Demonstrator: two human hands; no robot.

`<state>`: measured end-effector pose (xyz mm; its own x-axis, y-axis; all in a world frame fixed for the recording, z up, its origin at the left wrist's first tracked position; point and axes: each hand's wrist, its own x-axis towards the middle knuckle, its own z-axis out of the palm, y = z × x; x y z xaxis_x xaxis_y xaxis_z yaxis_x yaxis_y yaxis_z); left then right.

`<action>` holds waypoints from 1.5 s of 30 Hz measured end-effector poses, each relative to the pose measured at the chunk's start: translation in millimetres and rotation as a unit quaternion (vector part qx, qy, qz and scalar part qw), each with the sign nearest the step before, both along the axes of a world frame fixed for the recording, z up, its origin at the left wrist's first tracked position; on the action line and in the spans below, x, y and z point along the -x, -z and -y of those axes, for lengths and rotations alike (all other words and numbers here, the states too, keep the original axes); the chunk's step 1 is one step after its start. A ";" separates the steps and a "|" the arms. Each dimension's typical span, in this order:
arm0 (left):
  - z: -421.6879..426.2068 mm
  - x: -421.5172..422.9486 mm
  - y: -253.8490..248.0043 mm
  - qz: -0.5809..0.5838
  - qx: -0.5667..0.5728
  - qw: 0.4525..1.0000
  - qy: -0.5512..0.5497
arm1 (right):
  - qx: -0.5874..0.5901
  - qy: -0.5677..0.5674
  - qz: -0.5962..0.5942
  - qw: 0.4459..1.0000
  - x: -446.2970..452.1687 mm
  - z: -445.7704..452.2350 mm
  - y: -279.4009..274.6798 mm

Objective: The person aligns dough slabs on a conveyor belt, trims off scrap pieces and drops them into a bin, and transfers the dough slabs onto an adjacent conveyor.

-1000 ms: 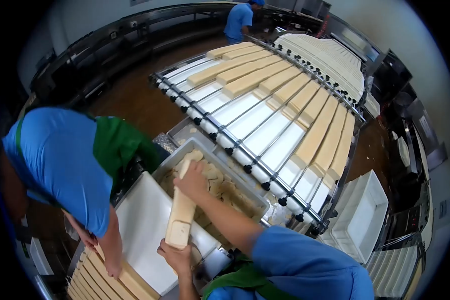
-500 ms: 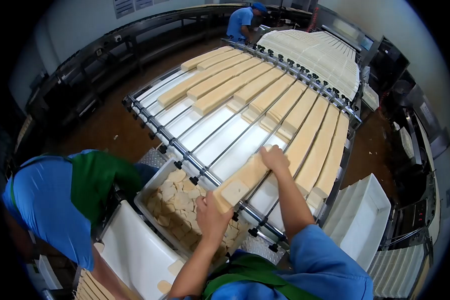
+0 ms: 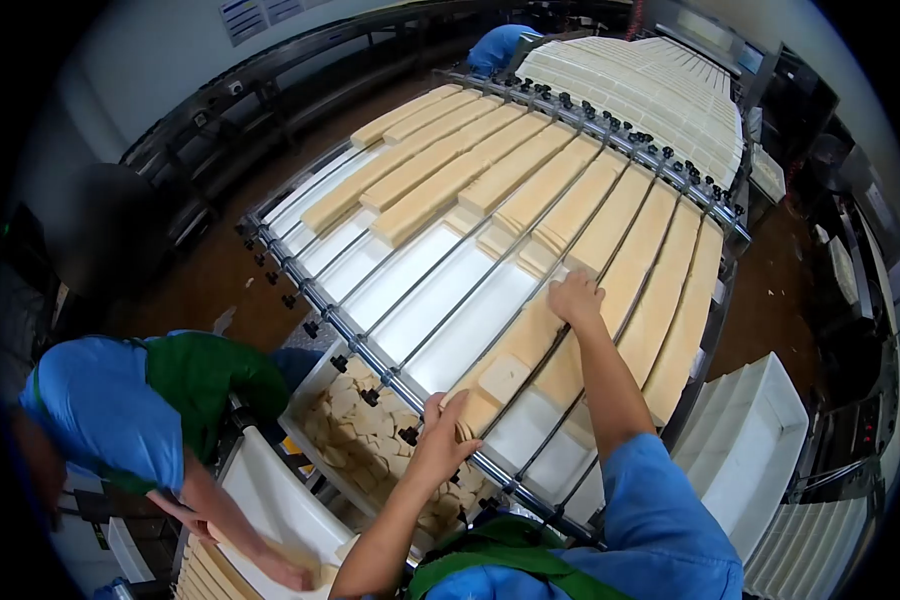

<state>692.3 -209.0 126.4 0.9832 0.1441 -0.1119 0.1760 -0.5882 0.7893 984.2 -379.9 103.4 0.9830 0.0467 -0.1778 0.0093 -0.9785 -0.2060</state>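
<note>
- Co-worker (image 3: pixel 110 400): bent at the far left, well apart from the block.
- Tub (image 3: pixel 317 457): held scraps (image 3: pixel 365 425) and sat below the rail (image 3: pixel 355 339).
- Left hand (image 3: pixel 438 445): fingers parted from thumb around the block's near end, at the rail; the view did not settle whether they pinched.
- Block (image 3: pixel 533 338): lay on the rack between the two hands, its long axis running diagonally from near left to far right, roughly parallel to the rods (image 3: pixel 527 382). A slice (image 3: pixel 503 376) lay on top.
- Right hand (image 3: pixel 577 298): pinched the block's far end between thumb and fingers. The left hand was nearer the rail.
</note>
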 end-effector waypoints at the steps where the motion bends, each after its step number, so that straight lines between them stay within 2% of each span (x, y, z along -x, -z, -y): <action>1: 1.6 -7.1 6.9 -0.007 0.028 1.000 0.006 | -0.005 0.011 0.010 1.000 0.0 1.1 -7.2; 3: 7.2 -21.4 19.6 0.003 0.092 0.996 0.017 | -0.013 0.021 0.018 1.000 3.3 0.0 -7.3; 5: 15.7 -36.4 33.9 0.034 0.083 0.996 0.018 | -0.086 -0.029 0.296 0.951 18.7 -1.3 7.0; 6: 21.7 -40.0 35.7 0.067 0.074 0.995 0.022 | -0.086 -0.033 0.290 0.953 27.8 -0.1 11.5; 8: 33.2 -37.8 37.5 0.041 0.055 0.998 -0.009 | -0.163 -0.083 0.196 0.963 45.5 2.5 17.7; 9: 37.6 -35.7 34.2 0.042 0.018 0.998 -0.036 | -0.165 -0.087 0.193 0.963 60.5 2.8 10.7; 11: 41.6 -30.0 27.8 0.084 -0.021 0.991 -0.104 | -0.151 -0.116 0.100 0.977 92.4 3.0 -11.3; 15: 32.6 0.1 11.3 0.114 0.036 0.973 -0.200 | -0.170 -0.108 0.073 0.977 105.3 -3.3 -8.6; 16: 28.1 11.1 11.8 0.116 0.030 0.970 -0.212 | -0.160 -0.120 0.098 0.975 104.2 -4.1 -8.0; 18: 15.5 34.9 13.3 0.191 -0.047 0.952 -0.233 | -0.213 -0.136 0.089 0.963 97.1 -1.4 -4.9; 20: 3.2 62.9 8.9 0.182 -0.017 0.948 -0.259 | -0.261 -0.134 0.056 0.955 91.5 0.0 -5.8; 22: -11.0 93.1 13.8 0.183 -0.057 0.932 -0.306 | -0.299 -0.118 0.023 0.947 97.4 3.2 -6.4; 24: -24.1 120.0 21.9 0.176 -0.041 0.930 -0.319 | -0.455 -0.125 0.051 0.880 115.3 -4.5 -4.8; 25: -29.4 135.0 27.7 0.165 -0.029 0.927 -0.335 | -0.493 -0.111 -0.002 0.863 131.4 -9.2 -15.7; 26: -35.1 151.3 39.5 0.161 -0.028 0.928 -0.334 | -0.491 -0.108 -0.005 0.864 144.7 -16.0 -10.8; 28: -41.6 183.8 61.6 0.020 -0.136 0.943 -0.302 | -0.514 -0.102 0.035 0.851 175.3 -28.9 1.7; 30: -40.4 208.5 71.6 -0.024 -0.115 0.938 -0.325 | -0.488 -0.098 0.080 0.863 200.8 -36.2 -1.2; 32: -35.6 236.0 84.2 -0.045 -0.241 0.911 -0.331 | -0.304 -0.145 0.197 0.921 219.3 -36.4 -3.0; 37: -30.6 269.1 104.5 -0.065 -0.310 0.870 -0.377 | -0.275 -0.143 0.198 0.930 232.2 -45.2 4.3; 39: -26.6 271.7 109.3 -0.073 -0.353 0.849 -0.388 | -0.162 -0.148 0.209 0.953 237.4 -48.9 1.9; 43: -24.4 268.8 106.9 -0.060 -0.369 0.850 -0.371 | -0.122 -0.127 0.227 0.958 232.4 -53.1 16.6; 45: -23.3 264.9 105.0 -0.054 -0.356 0.850 -0.385 | -0.022 -0.157 0.182 0.970 218.5 -53.3 19.1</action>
<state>427.4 -185.7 21.4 0.5562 0.8093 0.1889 0.7742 -0.5873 0.2362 765.7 -326.6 84.3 0.9163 0.3534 0.1881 0.3853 -0.9061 -0.1746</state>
